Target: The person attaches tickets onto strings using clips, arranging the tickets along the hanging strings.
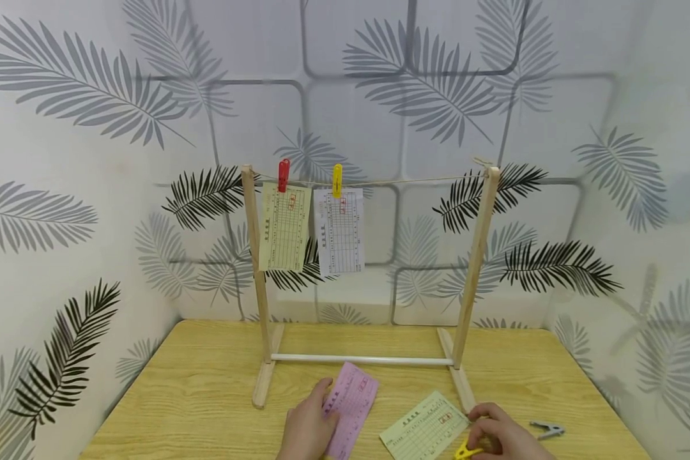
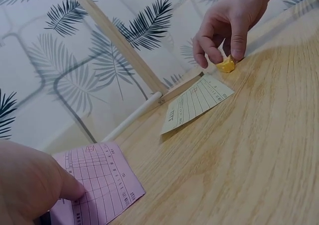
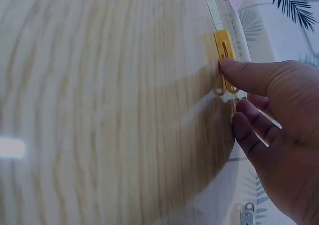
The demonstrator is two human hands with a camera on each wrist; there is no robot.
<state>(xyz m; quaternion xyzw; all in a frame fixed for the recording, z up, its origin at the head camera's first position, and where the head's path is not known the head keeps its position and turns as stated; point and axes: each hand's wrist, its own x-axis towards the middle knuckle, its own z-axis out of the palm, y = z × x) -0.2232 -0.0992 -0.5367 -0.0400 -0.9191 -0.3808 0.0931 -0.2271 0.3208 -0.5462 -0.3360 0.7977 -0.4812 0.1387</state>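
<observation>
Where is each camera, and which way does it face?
Head: on the head, facing forward and down at the wooden rack; left hand and right hand show.
Left wrist: on that wrist, looking past the pink slip toward the right hand; both hands show.
Right wrist: on that wrist, looking at the yellow clip; only the right hand shows.
Head and left wrist share both hands and the pink slip.

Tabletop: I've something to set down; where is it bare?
Bare: the tabletop left of the left rack foot; the strip between white rod and wall. Crowded: front middle and right, with left hand, pink slip, green slip, right hand, yellow clip, grey clip.
</observation>
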